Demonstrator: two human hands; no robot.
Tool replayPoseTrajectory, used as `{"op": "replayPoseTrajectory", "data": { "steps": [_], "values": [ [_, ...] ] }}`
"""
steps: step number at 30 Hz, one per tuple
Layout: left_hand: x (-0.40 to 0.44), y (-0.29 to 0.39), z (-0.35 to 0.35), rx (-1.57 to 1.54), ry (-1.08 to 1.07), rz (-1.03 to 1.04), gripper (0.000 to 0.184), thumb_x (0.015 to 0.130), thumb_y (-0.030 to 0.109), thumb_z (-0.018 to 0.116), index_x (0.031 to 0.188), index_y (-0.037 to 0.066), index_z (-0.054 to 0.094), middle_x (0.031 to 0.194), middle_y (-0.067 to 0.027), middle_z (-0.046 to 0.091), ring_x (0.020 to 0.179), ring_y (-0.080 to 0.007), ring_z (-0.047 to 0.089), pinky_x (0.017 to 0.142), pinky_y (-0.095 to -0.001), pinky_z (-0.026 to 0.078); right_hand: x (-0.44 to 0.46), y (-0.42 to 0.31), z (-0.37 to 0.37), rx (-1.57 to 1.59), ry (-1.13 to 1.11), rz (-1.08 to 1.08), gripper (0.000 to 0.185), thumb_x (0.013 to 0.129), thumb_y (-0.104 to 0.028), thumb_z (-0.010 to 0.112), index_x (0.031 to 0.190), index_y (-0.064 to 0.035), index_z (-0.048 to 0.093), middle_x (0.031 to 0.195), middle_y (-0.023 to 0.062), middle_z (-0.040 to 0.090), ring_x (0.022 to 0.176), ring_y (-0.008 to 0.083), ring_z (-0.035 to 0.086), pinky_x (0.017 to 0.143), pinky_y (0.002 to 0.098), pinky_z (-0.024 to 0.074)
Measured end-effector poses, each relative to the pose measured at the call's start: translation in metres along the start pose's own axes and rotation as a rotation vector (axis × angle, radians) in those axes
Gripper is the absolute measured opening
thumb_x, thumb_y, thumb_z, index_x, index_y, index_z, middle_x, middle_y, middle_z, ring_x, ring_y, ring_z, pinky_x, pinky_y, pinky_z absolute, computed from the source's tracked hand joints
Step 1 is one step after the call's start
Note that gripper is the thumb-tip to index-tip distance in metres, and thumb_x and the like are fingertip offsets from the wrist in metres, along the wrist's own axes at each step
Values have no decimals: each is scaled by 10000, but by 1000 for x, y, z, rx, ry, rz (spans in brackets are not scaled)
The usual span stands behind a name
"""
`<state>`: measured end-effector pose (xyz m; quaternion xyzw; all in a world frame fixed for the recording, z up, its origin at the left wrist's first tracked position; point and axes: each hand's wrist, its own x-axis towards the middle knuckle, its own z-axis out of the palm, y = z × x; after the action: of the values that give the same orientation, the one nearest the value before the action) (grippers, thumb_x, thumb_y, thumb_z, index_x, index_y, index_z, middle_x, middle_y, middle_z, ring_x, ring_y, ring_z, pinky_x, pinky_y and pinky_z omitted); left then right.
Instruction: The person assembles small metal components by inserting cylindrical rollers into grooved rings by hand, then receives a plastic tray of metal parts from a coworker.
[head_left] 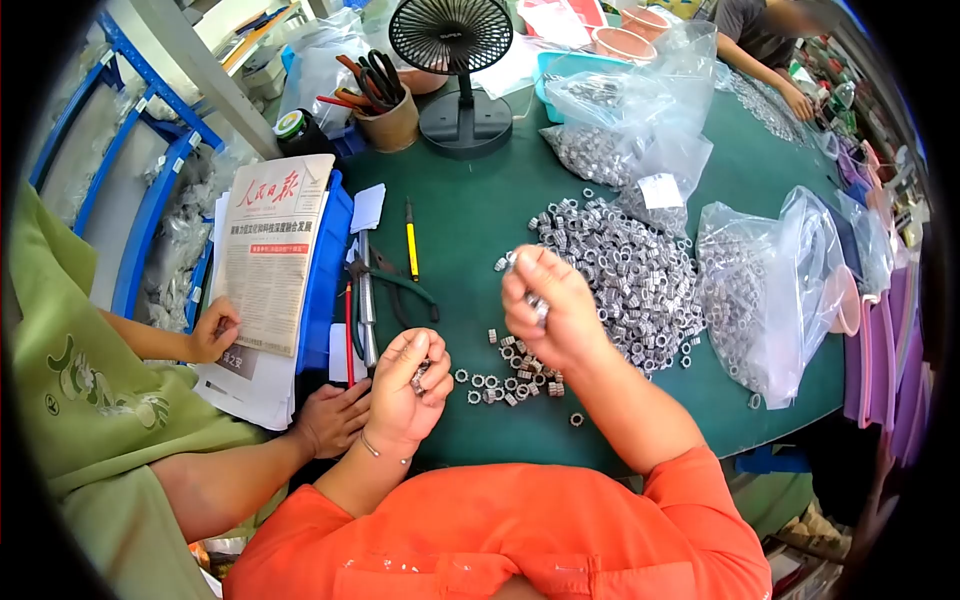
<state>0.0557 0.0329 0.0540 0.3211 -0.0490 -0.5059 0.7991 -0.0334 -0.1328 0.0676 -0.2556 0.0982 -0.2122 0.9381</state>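
My left hand (405, 390) is closed with the palm turned up, and small metal rings (420, 377) show between its fingers. My right hand (552, 310) is raised over the left edge of a big heap of toothed metal rings (640, 285). Its fingers are curled around a few metal rings (541, 306), partly hidden by the fingers. Between and below the hands, a smaller group of loose rings (520, 385) lies on the green table (455, 270), some joined in short stacks. A single ring (576, 419) sits apart near the table's front edge.
Plastic bags of rings (740, 300) stand right of the heap. To the left are pliers (400, 285), a yellow pen (411, 245), a newspaper (270, 240) and a blue tray (335, 230). Behind stands a black fan (465, 110). A person in green leans in at left; another works at far right.
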Motion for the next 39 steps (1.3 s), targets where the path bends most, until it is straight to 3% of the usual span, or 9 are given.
{"op": "replayPoseTrajectory", "data": {
  "steps": [11, 12, 15, 16, 20, 27, 32, 36, 39],
  "values": [
    [0, 2, 8, -133, -200, -90, 179, 940, 189, 346, 885, 81, 478, 649, -8, 356, 469, -77, 304, 388, -185, 260, 2, -21, -20, 274, -83, 45, 94, 891, -201, 487, 881, -107, 491, 718, 16, 485, 477, 57, 367, 370, 160, 253],
    [-5, 6, 16, 88, -198, -23, 199, 893, 197, 417, 767, 79, 518, 600, -19, 382, 470, -101, 350, 387, -209, 274, 2, -22, -20, 264, -71, 40, 97, 892, -202, 485, 877, -106, 490, 716, 15, 486, 479, 55, 368, 371, 159, 253],
    [-21, 30, 49, -66, -532, -132, 274, 718, 160, 580, 486, 77, 461, 445, -51, 350, 400, -208, 380, 412, -320, 327, 6, -28, -20, 191, -46, 38, 95, 881, -196, 506, 864, -104, 492, 720, 22, 498, 480, 70, 379, 368, 169, 258],
    [-31, 38, 25, -17, -528, -183, 172, 749, 193, 524, 645, 81, 443, 630, -58, 346, 572, -214, 365, 539, -336, 299, 9, -30, -20, 188, -49, 33, 95, 875, -192, 516, 861, -102, 492, 721, 25, 503, 487, 79, 393, 367, 173, 262],
    [-63, 73, -122, 148, 157, -523, 476, 869, 322, 298, 1283, 99, 371, 1367, -85, 330, 1257, -239, 306, 1048, -397, 186, 28, -58, -20, 19, -47, -44, 103, 876, -193, 513, 853, -97, 484, 711, 28, 502, 489, 77, 398, 371, 172, 269],
    [-61, 75, -125, 140, 190, -541, 447, 827, 267, 304, 1218, 99, 444, 1337, -91, 374, 1250, -242, 325, 1043, -397, 198, 130, -180, -11, -318, 293, -404, 110, 859, -156, 495, 886, -53, 467, 716, 60, 509, 504, 101, 412, 384, 207, 292],
    [-59, 77, -116, 147, 243, -565, 422, 846, 267, 296, 1200, 111, 465, 1341, -69, 376, 1247, -231, 330, 1045, -367, 196, 183, -232, -32, -357, 470, -423, 102, 851, -111, 466, 915, -34, 482, 785, 92, 550, 527, 111, 428, 384, 217, 308],
    [-61, 79, -113, 161, 248, -563, 419, 876, 291, 310, 1230, 109, 442, 1335, -75, 383, 1254, -239, 320, 1046, -366, 195, 166, -227, -35, -351, 292, -440, 93, 836, -125, 503, 876, -42, 497, 716, 53, 520, 520, 102, 424, 387, 202, 291],
    [-73, 87, 21, 397, 488, -608, 343, 830, 265, 374, 1108, 98, 486, 1157, -79, 441, 1064, -233, 392, 865, -351, 270, 116, -199, -16, -233, 223, -376, 135, 798, -167, 577, 808, -51, 509, 616, -6, 460, 491, 79, 397, 385, 196, 266]
  ]
}}
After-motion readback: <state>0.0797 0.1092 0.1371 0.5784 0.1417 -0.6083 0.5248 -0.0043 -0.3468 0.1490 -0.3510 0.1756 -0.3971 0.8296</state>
